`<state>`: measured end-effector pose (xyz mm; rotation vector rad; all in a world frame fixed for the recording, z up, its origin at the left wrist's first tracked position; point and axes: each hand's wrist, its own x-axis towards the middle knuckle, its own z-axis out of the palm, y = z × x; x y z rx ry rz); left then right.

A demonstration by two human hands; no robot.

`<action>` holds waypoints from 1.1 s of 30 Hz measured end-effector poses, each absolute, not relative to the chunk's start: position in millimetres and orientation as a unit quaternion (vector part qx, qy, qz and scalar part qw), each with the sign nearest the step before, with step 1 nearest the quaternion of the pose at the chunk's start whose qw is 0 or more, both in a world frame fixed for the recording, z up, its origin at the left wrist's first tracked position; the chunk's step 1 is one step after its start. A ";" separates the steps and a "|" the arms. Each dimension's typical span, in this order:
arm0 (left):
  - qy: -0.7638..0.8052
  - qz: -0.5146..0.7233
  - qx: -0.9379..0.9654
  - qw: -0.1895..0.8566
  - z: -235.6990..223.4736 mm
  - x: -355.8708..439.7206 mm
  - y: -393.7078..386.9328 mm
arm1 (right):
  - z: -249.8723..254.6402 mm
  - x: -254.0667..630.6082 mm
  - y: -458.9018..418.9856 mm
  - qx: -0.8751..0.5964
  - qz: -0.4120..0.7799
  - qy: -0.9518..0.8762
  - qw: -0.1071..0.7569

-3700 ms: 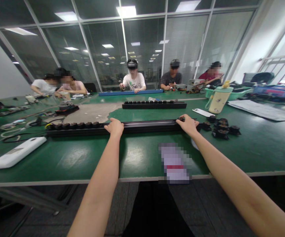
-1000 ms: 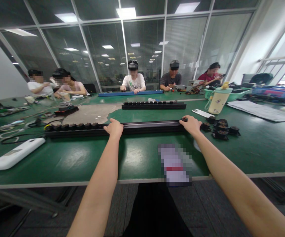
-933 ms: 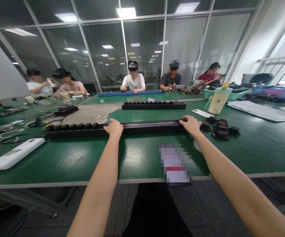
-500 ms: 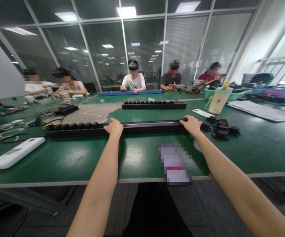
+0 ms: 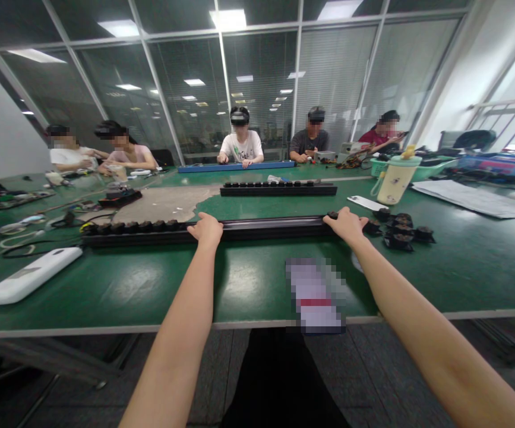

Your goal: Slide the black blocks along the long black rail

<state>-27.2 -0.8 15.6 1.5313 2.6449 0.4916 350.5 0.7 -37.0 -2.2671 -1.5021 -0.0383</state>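
A long black rail [image 5: 275,227] lies crosswise on the green table in front of me. Several round-topped black modules [image 5: 145,227] sit in a row along its left part. My left hand [image 5: 207,229] is closed around the rail near its middle, just right of that row. At the rail's right end, my right hand [image 5: 348,224] grips a small black module [image 5: 332,214], which my fingers partly hide. Several loose black modules [image 5: 402,229] are clustered on the table to the right of this hand.
Beyond my rail stands a shorter black rail [image 5: 279,190] with modules on top. A white phone [image 5: 366,204] and a cream cup [image 5: 397,183] are at right. A white elongated case [image 5: 29,276] lies at left, a blurred-out phone [image 5: 314,297] at the front edge. Several co-workers sit opposite.
My right hand has shifted very slightly left along the rail's end with the small module. My left hand and the rail stay put. A co-worker at far left has moved a little.
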 end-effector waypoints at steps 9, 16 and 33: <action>0.853 0.159 0.497 0.018 15.3 -27.1 -1.6 | -35.1 347.2 -1.7 -0.822 -0.017 -0.546 0.163; 0.850 0.163 0.501 0.014 13.2 -28.2 -0.7 | -33.8 348.0 -2.0 -0.821 -0.005 -0.549 0.154; 0.848 0.166 0.503 0.013 13.4 -27.6 -1.8 | -32.9 350.6 -4.2 -0.829 -0.022 -0.536 0.159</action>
